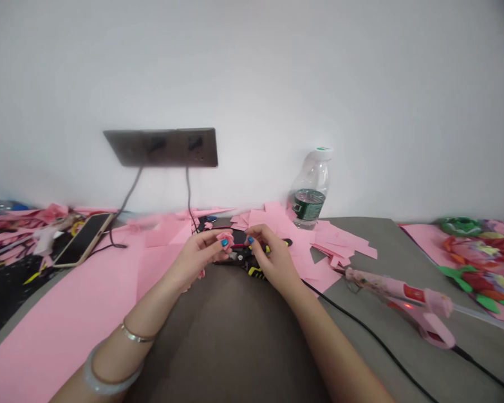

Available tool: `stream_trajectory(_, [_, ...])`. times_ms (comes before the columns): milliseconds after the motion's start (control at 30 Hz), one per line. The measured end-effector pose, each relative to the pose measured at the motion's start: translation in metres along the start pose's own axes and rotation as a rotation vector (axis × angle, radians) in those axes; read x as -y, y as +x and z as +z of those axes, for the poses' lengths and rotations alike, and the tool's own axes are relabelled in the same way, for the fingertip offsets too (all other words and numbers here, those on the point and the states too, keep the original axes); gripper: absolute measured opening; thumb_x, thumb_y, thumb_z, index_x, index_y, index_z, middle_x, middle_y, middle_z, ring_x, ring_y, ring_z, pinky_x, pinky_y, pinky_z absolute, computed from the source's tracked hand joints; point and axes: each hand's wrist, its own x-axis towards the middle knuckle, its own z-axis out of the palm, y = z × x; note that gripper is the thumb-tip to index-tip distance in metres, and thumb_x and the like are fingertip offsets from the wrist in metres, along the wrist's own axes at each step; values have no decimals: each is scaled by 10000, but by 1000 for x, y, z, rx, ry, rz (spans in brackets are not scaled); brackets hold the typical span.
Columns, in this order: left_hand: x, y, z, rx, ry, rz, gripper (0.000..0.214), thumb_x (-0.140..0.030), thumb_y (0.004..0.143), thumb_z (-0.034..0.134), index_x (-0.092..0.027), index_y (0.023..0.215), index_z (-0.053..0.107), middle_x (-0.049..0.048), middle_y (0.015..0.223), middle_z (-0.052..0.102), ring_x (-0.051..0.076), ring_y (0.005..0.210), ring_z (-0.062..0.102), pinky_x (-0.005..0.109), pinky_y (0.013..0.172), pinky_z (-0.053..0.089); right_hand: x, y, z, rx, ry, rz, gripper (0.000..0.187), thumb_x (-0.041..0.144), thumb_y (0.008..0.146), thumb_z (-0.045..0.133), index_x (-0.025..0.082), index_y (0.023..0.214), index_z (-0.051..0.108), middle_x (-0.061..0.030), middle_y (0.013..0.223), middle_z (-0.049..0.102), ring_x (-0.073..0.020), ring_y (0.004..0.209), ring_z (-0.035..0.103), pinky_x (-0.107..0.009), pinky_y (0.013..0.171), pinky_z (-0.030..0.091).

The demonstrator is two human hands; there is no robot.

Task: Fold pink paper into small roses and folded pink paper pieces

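Note:
My left hand (205,249) pinches a small pink paper flower (225,239) between thumb and fingers, above the front part of the table. Just to its right, my right hand (273,254) has thumb and forefinger closed together; whatever lies between them is too small to make out. Under and behind both hands lies a pair of pliers (256,272) with black and yellow handles, partly covered by my fingers. Large pink paper sheets (88,302) spread out beside my left forearm.
A pink glue gun (403,294) with a lit red light lies at right, its black cord (369,333) crossing the table. Pink paper strips (340,238) surround a water bottle (311,193). A phone (84,239) lies left, below a wall socket (163,148). Colourful paper flowers (483,257) sit far right.

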Motion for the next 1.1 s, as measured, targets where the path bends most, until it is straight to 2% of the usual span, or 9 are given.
stream_trajectory(133, [-22, 1, -36, -116, 266, 179, 467, -451, 749, 814, -225, 1152, 744, 78, 1094, 739, 195, 881, 700, 306, 784, 587, 0, 1, 1, -16, 2, 39, 148, 212, 929, 460, 216, 1037, 561, -33, 867, 646, -171, 728, 604, -289, 682, 466])
stream_trajectory(200, [-32, 2, -55, -174, 417, 211, 386, -511, 784, 758, -201, 1012, 777, 79, 1034, 749, 212, 909, 696, 329, 830, 585, 0, 1, 1, -19, -11, 39, 151, 209, 925, 459, 215, 1035, 563, -31, 855, 644, -171, 725, 600, -289, 682, 464])
stream_trajectory(300, [-37, 1, -74, -54, 626, 140, 368, -533, 790, 732, -189, 911, 777, 83, 976, 760, 248, 924, 697, 386, 874, 578, 0, 1, 1, -6, -28, 34, 167, 196, 920, 457, 211, 1049, 562, -34, 860, 648, -169, 719, 593, -291, 687, 466])
stream_trajectory(367, [-36, 1, -81, -16, 672, 127, 369, -516, 791, 729, -195, 967, 768, 87, 1024, 760, 258, 948, 698, 407, 896, 568, 0, 1, 1, 2, -35, 29, 176, 189, 915, 454, 209, 1054, 560, -38, 867, 650, -167, 713, 591, -293, 684, 466])
stream_trajectory(500, [-31, 2, -90, 7, 718, 86, 368, -457, 759, 748, -218, 1039, 752, 90, 1153, 740, 272, 1047, 680, 395, 911, 546, 0, 0, 2, 3, -45, 25, 165, 195, 915, 461, 209, 1046, 561, -35, 841, 644, -170, 711, 598, -290, 672, 468])
stream_trajectory(700, [-31, 1, -107, -58, 775, -26, 352, -465, 724, 757, -174, 921, 749, 97, 980, 751, 239, 873, 671, 376, 825, 526, 0, 1, 1, 0, -59, 23, 164, 190, 916, 461, 210, 1044, 563, -26, 813, 646, -166, 679, 600, -281, 647, 464])
stream_trajectory(800, [-38, -4, -104, -34, 683, -42, 361, -477, 747, 750, -173, 941, 757, 81, 889, 733, 197, 766, 643, 350, 758, 521, 1, 1, 1, -2, -63, 9, 157, 188, 911, 468, 209, 1033, 564, -28, 817, 649, -168, 687, 604, -281, 649, 468])
stream_trajectory(967, [-44, -8, -92, 76, 464, -45, 338, -470, 770, 771, -197, 968, 777, 86, 900, 723, 179, 782, 622, 311, 732, 509, 2, 0, 2, -2, -71, -14, 134, 203, 917, 490, 212, 1023, 571, -34, 844, 660, -166, 693, 609, -276, 642, 476])
stream_trajectory(1100, [-39, -4, -90, -4, 568, 1, 383, -498, 765, 754, -189, 993, 754, 86, 932, 732, 181, 776, 641, 318, 730, 526, 1, 0, 2, -4, -67, -15, 131, 207, 922, 494, 214, 1027, 572, -33, 846, 656, -166, 697, 608, -279, 653, 486])
